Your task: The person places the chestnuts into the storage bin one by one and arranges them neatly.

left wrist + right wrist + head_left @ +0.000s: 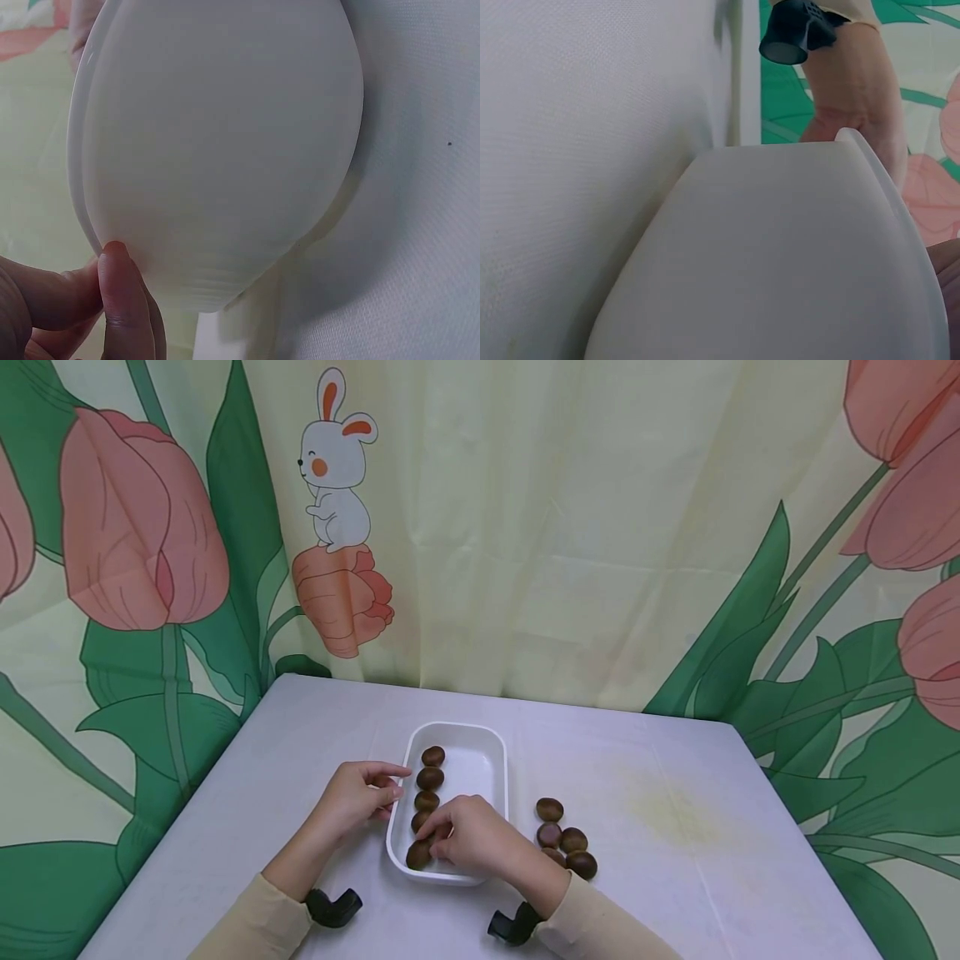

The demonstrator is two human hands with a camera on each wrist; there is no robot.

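A white tray stands on the table, with a column of several brown chestnuts along its left side. At the tray's left edge my left hand pinches the rim; in the left wrist view its fingers meet the rim and outer wall. Inside the tray's near half is my right hand, index finger and thumb curled at the nearest chestnut. The right wrist view is mostly filled by the tray's outer wall, which hides that hand's fingertips.
Several more chestnuts lie on the table right of the tray, partly behind the right forearm. Black wrist cameras sit at both cuffs. The white tablecloth runs back to a printed curtain.
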